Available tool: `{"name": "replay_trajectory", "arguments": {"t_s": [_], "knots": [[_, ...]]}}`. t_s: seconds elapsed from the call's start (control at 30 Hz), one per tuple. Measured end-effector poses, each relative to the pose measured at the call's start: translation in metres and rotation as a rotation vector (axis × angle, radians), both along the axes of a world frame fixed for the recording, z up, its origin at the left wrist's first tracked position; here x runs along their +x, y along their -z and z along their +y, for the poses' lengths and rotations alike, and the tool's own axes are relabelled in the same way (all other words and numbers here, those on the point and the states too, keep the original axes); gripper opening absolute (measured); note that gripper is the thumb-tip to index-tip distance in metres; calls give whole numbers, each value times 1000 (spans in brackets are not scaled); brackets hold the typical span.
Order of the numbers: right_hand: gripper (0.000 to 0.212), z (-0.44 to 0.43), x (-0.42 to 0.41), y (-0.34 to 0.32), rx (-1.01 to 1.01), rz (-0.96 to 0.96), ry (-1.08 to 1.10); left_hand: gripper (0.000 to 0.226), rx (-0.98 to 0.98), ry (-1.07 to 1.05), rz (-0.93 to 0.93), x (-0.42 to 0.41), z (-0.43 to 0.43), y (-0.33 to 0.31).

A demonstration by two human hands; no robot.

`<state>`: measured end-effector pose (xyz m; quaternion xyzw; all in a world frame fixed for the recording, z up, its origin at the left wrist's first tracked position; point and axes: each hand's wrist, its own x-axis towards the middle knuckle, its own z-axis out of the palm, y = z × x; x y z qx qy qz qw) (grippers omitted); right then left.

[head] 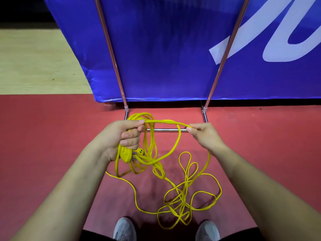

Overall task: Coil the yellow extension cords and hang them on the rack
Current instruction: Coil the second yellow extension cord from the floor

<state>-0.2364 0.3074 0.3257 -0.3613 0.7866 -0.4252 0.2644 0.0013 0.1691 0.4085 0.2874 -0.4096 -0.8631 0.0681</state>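
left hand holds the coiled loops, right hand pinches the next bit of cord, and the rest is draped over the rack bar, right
Not quite. In the head view the rest of the cord lies tangled on the red floor, not over the rack bar. The left hand does hold the coiled loops and the right hand does pinch the next bit.

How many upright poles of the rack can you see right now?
2. The left pole slants up in front of the blue banner; the right pole does likewise. Their tops leave the frame, and more may be hidden.
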Motion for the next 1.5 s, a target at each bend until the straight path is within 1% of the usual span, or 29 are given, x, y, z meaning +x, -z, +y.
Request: {"name": "replay_trajectory", "arguments": {"t_s": [0.07, 0.13, 0.17, 0.2, 0.23, 0.3, 0.37, 0.47, 0.57, 0.63, 0.67, 0.7, 0.73, 0.77, 0.8, 0.83, 0.87, 0.93, 0.97, 1.03, 1.07, 1.13, 1.17, 1.2, 1.27, 1.37, 1.43, 1.47, 1.5], "knots": [[22, 7, -4, -4, -10, 56, -151, 25, 54, -104, 38, -2, -5, 1], [20, 11, -11, -8, -4, 138, -218, 23, -7, -169, 42, 0, -10, 0], [18, 11, -14, -7, 16, 198, -192, 22, -49, -185, 41, 0, -11, -1], [22, 10, -17, -4, 42, 228, -132, 22, -74, -202, 46, 1, -12, -2], [26, 10, -19, 1, 55, 196, -59, 22, -75, -222, 60, 3, -13, -2], [25, 13, -17, 7, 35, 85, 35, 25, -29, -276, 110, 7, -17, -3], [20, 12, -9, 4, -3, 106, -25, 26, -2, -327, 144, 12, -22, -5], [16, 6, 1, -8, -124, 176, -161, 25, -28, -390, 145, 22, -33, -6], [10, 4, -2, -7, -188, 269, -87, 26, -100, -428, 60, 24, -36, -5], [4, 5, -6, 0, -118, 368, 17, 28, -165, -409, -8, 19, -28, -3], [4, 4, -7, 3, -12, 452, 27, 28, -211, -384, -34, 16, -23, -1], [5, 2, -6, 4, 139, 530, -41, 27, -266, -350, -62, 12, -17, 0], [7, -1, -1, 2, 319, 558, -194, 26, -326, -309, -96, 10, -11, 1], [8, -2, 9, -3, 496, 541, -408, 25, -383, -266, -138, 7, -5, 1], [8, -4, 21, -10, 623, 480, -618, 25, -431, -229, -181, 4, 1, 1], [7, -4, 34, -19, 677, 384, -779, 24, -457, -199, -214, 1, 7, 0], [8, -3, 46, -31, 666, 272, -883, 24, -455, -175, -235, -3, 15, 1], [8, -2, 61, -56, 553, 40, -968, 23, -414, -133, -256, -12, 31, 3], [9, 0, 64, -67, 495, -71, -983, 23, -401, -118, -269, -16, 38, 5], [14, 3, 60, -76, 387, -215, -960, 23, -391, -143, -294, -20, 44, 10], [16, 5, 57, -75, 332, -320, -897, 23, -369, -191, -295, -20, 42, 11], [24, 8, 50, -65, 214, -567, -643, 23, -277, -325, -269, -18, 30, 13], [32, 9, 45, -58, 165, -581, -525, 24, -243, -392, -255, -16, 22, 13], [34, 11, 40, -53, 138, -467, -460, 24, -239, -450, -254, -13, 15, 13], [21, 13, 36, -50, 117, -101, -487, 25, -299, -531, -278, -9, 4, 16], [32, 13, 44, -53, 166, 238, -648, 25, -402, -589, -326, -8, -6, 21], [21, 11, 54, -53, 107, 383, -701, 25, -400, -601, -339, -9, -9, 24], [17, 11, 60, -55, 34, 395, -697, 25, -389, -598, -346, -9, -11, 26], [17, 11, 65, -56, -45, 338, -659, 25, -379, -590, -357, -9, -12, 28]]}}
